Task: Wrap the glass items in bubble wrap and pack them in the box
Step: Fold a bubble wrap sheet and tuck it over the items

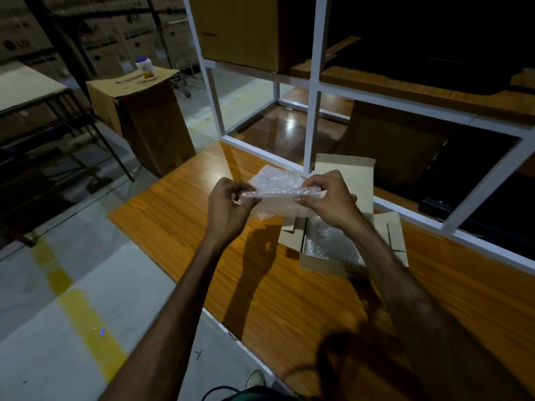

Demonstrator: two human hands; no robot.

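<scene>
Both my hands hold one sheet of clear bubble wrap (275, 183) up in the air above the wooden table (202, 227). My left hand (228, 206) pinches its left end and my right hand (327, 201) pinches its right end. Whether a glass item is inside the wrap I cannot tell. Below my right forearm an open cardboard box (321, 260) lies on the table with its flaps (347, 175) spread out. Something wrapped in bubble wrap (327, 241) lies inside it.
A white metal frame (312, 91) stands at the table's far edge, with brown cartons behind it. To the left, a tall carton (144, 120) on the floor carries a white bottle (144, 68). A yellow floor line (86, 322) runs beside the table.
</scene>
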